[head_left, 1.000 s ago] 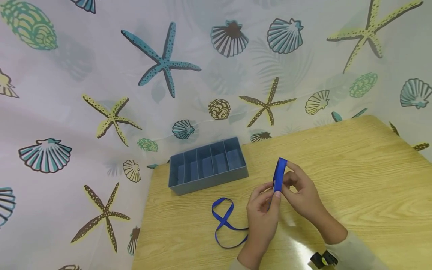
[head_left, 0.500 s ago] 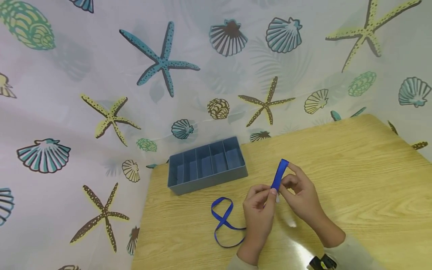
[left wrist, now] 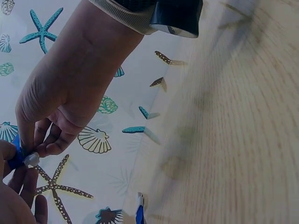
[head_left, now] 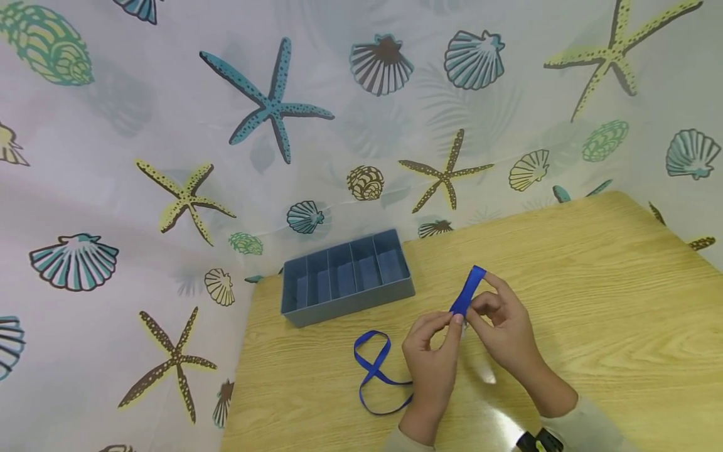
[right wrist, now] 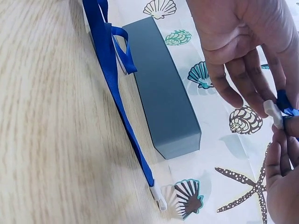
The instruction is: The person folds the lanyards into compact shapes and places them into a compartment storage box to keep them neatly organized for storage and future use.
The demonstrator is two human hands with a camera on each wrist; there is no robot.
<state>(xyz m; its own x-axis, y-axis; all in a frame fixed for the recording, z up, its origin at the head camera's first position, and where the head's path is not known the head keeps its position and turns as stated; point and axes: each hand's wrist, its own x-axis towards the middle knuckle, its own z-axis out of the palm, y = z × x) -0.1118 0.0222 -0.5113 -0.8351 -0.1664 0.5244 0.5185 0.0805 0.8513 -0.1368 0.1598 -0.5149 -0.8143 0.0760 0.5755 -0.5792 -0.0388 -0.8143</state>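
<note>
Both hands hold a blue lanyard (head_left: 469, 290) above the table. My left hand (head_left: 432, 364) pinches it between thumb and fingers. Its folded band rises from that thumb, tilted to the right, up to the index fingertip of my right hand (head_left: 507, 323). The right thumb and other fingers pinch lower down, close to the left thumb. A small white plastic piece (right wrist: 273, 113) shows between the hands in the right wrist view. Another white clip (right wrist: 159, 198) is at the end of the lanyard strap there. Fingers hide part of the lanyard.
A blue-grey tray (head_left: 350, 306) with several compartments stands at the back left of the wooden table (head_left: 610, 301). A crossed blue strap (head_left: 377, 370) lies left of the left hand. Behind hangs a seashell-patterned cloth (head_left: 339, 138). A black device (head_left: 539, 441) sits by the right sleeve.
The held band has gone from upright to leaning right. My left hand has shifted slightly left, and the right hand has hardly moved. Tray and strap on the table stay put.
</note>
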